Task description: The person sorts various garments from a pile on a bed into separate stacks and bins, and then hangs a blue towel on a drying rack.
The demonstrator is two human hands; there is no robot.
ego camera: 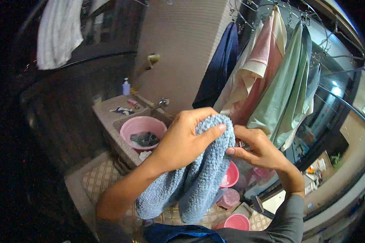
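Note:
A fluffy light-blue cloth (210,170), perhaps a towel or garment, hangs folded in front of my body. My left hand (190,136) grips its bunched top, the thumb lying across the near face. At the cloth's right edge, my right hand (255,148) pinches the fabric between thumb and fingers; some of those fingertips are hidden. Two long folds drop below the hands, towards the dark-blue fabric (182,234) at my waist.
On the left, a stone sink counter (106,106) holds a pink basin (124,126) with dark wet cloth (144,139). A lilac pump bottle (126,88) stands behind. Green garments (279,91) hang from clip hangers at right. A pink bucket (237,221) stands on the tiled floor.

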